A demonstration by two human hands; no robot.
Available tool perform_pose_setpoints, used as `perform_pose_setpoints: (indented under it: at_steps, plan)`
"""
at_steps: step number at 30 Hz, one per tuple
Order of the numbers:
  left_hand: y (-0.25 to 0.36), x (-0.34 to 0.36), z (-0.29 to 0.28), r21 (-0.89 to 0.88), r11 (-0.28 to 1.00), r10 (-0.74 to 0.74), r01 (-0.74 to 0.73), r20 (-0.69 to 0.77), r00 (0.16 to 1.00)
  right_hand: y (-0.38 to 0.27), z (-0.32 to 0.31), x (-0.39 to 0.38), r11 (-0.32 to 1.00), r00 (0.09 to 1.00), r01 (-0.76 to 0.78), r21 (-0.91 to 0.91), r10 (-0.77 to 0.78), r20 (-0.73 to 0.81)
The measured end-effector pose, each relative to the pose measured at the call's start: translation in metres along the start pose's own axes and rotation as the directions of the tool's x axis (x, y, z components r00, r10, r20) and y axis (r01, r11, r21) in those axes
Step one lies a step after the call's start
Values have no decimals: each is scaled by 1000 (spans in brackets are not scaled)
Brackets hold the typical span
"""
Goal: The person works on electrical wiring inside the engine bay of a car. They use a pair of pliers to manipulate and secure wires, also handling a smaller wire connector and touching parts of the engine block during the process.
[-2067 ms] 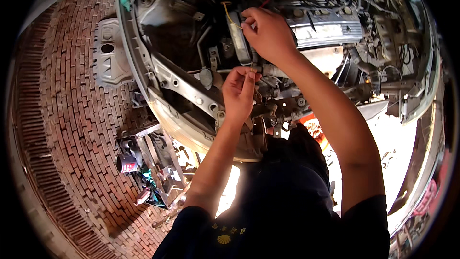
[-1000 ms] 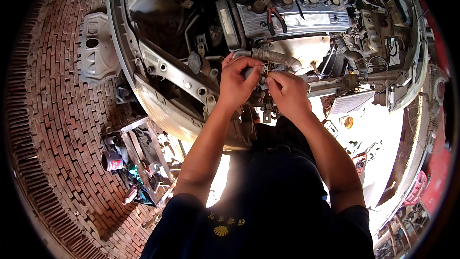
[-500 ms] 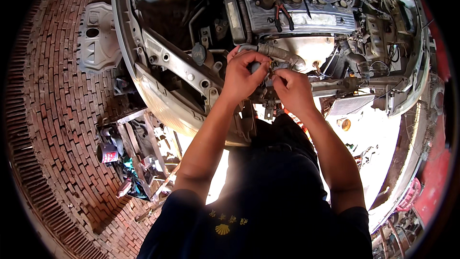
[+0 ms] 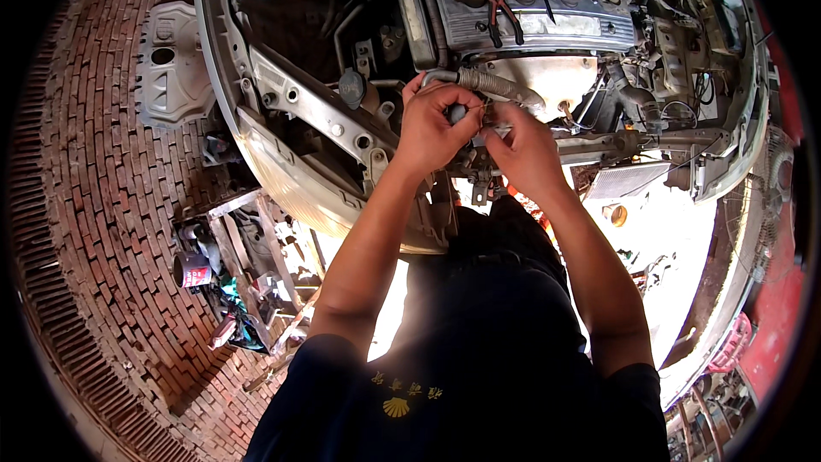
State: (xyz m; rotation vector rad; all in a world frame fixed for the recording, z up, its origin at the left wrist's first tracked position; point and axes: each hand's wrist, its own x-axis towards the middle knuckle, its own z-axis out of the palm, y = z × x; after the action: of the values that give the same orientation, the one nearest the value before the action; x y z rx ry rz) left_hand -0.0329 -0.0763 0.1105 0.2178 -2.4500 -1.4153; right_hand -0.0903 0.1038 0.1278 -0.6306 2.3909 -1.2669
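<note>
My left hand (image 4: 434, 130) is over the front of the open engine bay, thumb and forefinger pinched on what looks like a thin wire (image 4: 485, 108). Close to its right, my right hand (image 4: 526, 154) has its fingers curled inward. Those fingertips are slightly blurred, and whatever they grip is too small to make out. A ribbed hose (image 4: 500, 91) runs just beyond both hands. Under them, the metal front bracket (image 4: 481, 190) is partly hidden.
Red-handled pliers (image 4: 505, 19) lie on the engine cover (image 4: 547, 32). A round-capped reservoir (image 4: 351, 88) stands left of my hands. The pale front bumper (image 4: 295, 192) curves nearby. On the brick floor (image 4: 111, 231) are a grey metal cover (image 4: 177, 77) and a cluttered wooden crate (image 4: 235, 205).
My right fingers have shifted slightly up and opened a little from their tighter pinch. My left hand stays almost where it was. The whole view has drifted slightly.
</note>
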Motion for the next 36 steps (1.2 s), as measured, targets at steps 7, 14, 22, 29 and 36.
perform_pose_setpoints:
  at_steps: [7,14,22,29,36]
  plan:
    - [0,-1,0,45,998,36,-36,-9,999,-17,-30,23,984,980,176,-28,-172,95]
    - [2,-1,1,90,994,65,-65,7,998,-16,-36,29,983,972,174,-53,-163,172]
    - [11,-1,3,250,953,169,-170,26,985,-9,-38,42,919,942,295,-261,-234,242]
    - [14,-1,-1,244,954,172,-176,37,984,5,-22,31,996,988,18,84,-31,151]
    - [14,-3,3,227,950,207,-214,56,977,29,-15,24,503,753,-658,560,435,493]
